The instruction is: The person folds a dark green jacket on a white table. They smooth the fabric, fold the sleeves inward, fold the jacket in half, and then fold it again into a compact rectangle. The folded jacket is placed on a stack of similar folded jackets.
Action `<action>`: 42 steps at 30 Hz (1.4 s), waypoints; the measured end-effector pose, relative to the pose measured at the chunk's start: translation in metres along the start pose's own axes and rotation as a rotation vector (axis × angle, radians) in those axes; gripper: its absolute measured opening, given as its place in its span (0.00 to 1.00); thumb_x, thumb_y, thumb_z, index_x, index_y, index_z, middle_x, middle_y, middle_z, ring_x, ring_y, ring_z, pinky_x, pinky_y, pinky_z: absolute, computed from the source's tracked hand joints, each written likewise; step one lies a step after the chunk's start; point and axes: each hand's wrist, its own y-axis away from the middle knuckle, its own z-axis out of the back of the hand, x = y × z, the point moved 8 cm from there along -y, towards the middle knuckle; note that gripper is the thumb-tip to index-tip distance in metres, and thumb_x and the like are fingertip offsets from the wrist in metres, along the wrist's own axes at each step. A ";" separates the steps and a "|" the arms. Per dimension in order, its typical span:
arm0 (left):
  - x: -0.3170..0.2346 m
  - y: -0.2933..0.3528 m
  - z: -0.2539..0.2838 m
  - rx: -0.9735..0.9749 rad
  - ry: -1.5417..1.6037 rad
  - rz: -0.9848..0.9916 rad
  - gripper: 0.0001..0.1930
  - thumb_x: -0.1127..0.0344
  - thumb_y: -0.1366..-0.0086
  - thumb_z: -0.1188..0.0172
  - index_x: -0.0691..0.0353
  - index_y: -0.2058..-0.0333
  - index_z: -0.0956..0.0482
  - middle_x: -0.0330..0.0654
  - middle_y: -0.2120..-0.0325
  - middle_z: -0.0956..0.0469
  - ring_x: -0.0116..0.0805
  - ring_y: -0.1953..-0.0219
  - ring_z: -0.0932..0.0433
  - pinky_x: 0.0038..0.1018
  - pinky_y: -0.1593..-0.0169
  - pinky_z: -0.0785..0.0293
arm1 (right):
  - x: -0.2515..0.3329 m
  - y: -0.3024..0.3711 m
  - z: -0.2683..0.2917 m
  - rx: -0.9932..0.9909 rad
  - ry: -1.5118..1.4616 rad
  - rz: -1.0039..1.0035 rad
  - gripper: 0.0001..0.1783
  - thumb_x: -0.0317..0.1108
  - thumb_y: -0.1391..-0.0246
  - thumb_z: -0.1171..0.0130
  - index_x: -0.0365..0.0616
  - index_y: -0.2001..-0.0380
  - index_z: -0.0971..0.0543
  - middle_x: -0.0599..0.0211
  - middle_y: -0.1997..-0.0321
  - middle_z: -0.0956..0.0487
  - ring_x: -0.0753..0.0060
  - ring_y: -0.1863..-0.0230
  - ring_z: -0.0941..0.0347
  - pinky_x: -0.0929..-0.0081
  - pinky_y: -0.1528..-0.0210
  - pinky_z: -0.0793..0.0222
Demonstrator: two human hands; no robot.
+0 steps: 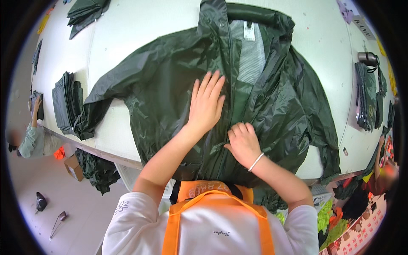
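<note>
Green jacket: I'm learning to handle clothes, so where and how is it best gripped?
Probably by the collar, from the far side: it forms a broad band at the far end of the jacket, clear of the left hand and right hand.

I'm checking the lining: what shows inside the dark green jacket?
Through the opening of the dark green jacket, pale mesh lining, a white label and green fabric below the mesh show. Whatever lies beneath the front panels is covered.

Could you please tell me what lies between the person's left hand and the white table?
In the head view, the dark green jacket lies between the left hand and the white table.
</note>
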 end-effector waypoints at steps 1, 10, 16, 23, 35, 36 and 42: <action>0.004 0.008 -0.004 0.040 -0.051 0.010 0.27 0.67 0.40 0.46 0.60 0.41 0.39 0.45 0.37 0.43 0.48 0.35 0.48 0.49 0.36 0.54 | 0.001 0.003 -0.002 0.033 -0.018 -0.032 0.14 0.39 0.62 0.35 0.43 0.72 0.23 0.66 0.67 0.28 0.64 0.56 0.35 0.68 0.49 0.42; 0.018 0.019 -0.012 0.085 -0.123 0.008 0.28 0.60 0.39 0.46 0.58 0.40 0.39 0.41 0.36 0.45 0.47 0.34 0.50 0.49 0.35 0.56 | -0.015 -0.011 0.017 0.094 -0.082 0.058 0.06 0.32 0.58 0.40 0.44 0.74 0.22 0.67 0.68 0.27 0.64 0.56 0.35 0.66 0.50 0.44; 0.019 0.020 -0.001 0.008 -0.022 0.042 0.27 0.64 0.40 0.46 0.63 0.42 0.38 0.46 0.38 0.43 0.44 0.36 0.45 0.45 0.35 0.53 | -0.068 -0.104 0.087 -0.263 0.284 0.012 0.07 0.31 0.54 0.50 0.46 0.72 0.23 0.68 0.68 0.27 0.65 0.57 0.34 0.66 0.50 0.43; 0.008 -0.025 0.015 -0.081 -0.045 0.031 0.21 0.62 0.41 0.44 0.64 0.49 0.30 0.47 0.54 0.27 0.45 0.52 0.29 0.38 0.51 0.32 | -0.164 -0.192 0.131 -0.513 0.304 -0.283 0.05 0.34 0.54 0.42 0.48 0.72 0.24 0.67 0.66 0.27 0.63 0.59 0.33 0.66 0.57 0.41; 0.064 -0.185 -0.003 0.111 -0.135 0.525 0.29 0.41 0.44 0.42 0.69 0.70 0.23 0.54 0.71 0.21 0.51 0.66 0.21 0.39 0.65 0.25 | -0.188 -0.150 0.088 -0.941 -0.718 -0.485 0.08 0.28 0.53 0.38 0.35 0.70 0.22 0.56 0.74 0.23 0.61 0.76 0.25 0.71 0.71 0.30; 0.065 -0.191 -0.005 0.169 -0.138 0.513 0.29 0.40 0.45 0.41 0.69 0.71 0.22 0.53 0.70 0.20 0.50 0.65 0.21 0.38 0.65 0.25 | -0.189 -0.155 0.084 -0.925 -0.733 -0.500 0.08 0.28 0.53 0.38 0.35 0.70 0.22 0.56 0.74 0.23 0.61 0.76 0.25 0.71 0.71 0.30; 0.080 -0.202 -0.030 0.329 0.182 0.632 0.24 0.47 0.46 0.38 0.68 0.77 0.21 0.46 0.81 0.21 0.41 0.76 0.21 0.32 0.70 0.25 | -0.199 -0.163 0.069 -0.987 -0.803 -0.541 0.07 0.28 0.54 0.37 0.37 0.71 0.21 0.58 0.76 0.22 0.64 0.78 0.25 0.74 0.73 0.30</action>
